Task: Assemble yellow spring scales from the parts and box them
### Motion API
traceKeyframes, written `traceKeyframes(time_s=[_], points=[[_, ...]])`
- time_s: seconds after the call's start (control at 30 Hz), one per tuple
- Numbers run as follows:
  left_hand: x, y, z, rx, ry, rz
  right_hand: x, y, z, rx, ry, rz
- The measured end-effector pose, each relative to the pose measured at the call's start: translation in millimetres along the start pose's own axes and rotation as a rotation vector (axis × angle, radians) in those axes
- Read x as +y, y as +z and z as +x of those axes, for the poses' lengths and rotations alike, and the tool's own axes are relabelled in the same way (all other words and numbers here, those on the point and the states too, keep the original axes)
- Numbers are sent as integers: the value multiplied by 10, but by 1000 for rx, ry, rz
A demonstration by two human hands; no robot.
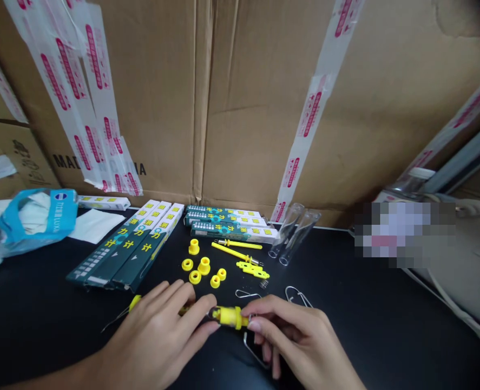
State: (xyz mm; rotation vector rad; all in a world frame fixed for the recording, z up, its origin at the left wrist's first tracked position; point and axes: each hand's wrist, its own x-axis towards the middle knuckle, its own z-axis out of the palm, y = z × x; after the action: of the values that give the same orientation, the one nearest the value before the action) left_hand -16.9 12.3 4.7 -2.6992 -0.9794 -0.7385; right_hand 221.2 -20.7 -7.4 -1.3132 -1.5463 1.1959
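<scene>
Left hand and right hand have their fingers clenched on a yellow-collared clear tube at 6 o'clock; yellow caps and two clear tubes lie loose around 12.

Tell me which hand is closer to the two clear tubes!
Right hand. It is below the clear tubes and a little to the left of them, not touching. The left hand is farther away, down and off to the left.

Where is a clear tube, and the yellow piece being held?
Clear plastic tube (287, 230): head view, on the side of the left tube.
Yellow plastic piece (231, 317): head view, on its wide yellow middle.
</scene>
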Motion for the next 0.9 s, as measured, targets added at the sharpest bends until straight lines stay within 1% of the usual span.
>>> traceKeyframes(time_s=[0.07, 0.13, 0.2, 0.3, 0.37, 0.53, 0.6, 0.73, 0.9], points=[[4, 0, 0, 2, 0, -3, 35, 29, -3, 34, -33, -96], [4, 1, -2, 2, 6, 1, 52, 50, -10, 75, -107, -176], [1, 0, -5, 5, 13, 8, 56, 59, -17, 107, -176, -235], [-4, -5, -7, 1, 22, 19, 57, 50, -25, 139, -237, -294], [-7, -8, -9, -10, 22, 18, 61, 34, -30, 148, -288, -344], [-10, 5, -17, -30, 9, -3, 50, 4, -45, 159, -501, -512], [-7, 17, -19, -22, 1, -10, 32, 1, -48, 161, -562, -578], [-1, 31, -23, 18, -1, -14, 13, -9, -52, 167, -616, -657], [2, 27, -32, 1, -4, -21, 23, -28, -58, 158, -620, -662]])
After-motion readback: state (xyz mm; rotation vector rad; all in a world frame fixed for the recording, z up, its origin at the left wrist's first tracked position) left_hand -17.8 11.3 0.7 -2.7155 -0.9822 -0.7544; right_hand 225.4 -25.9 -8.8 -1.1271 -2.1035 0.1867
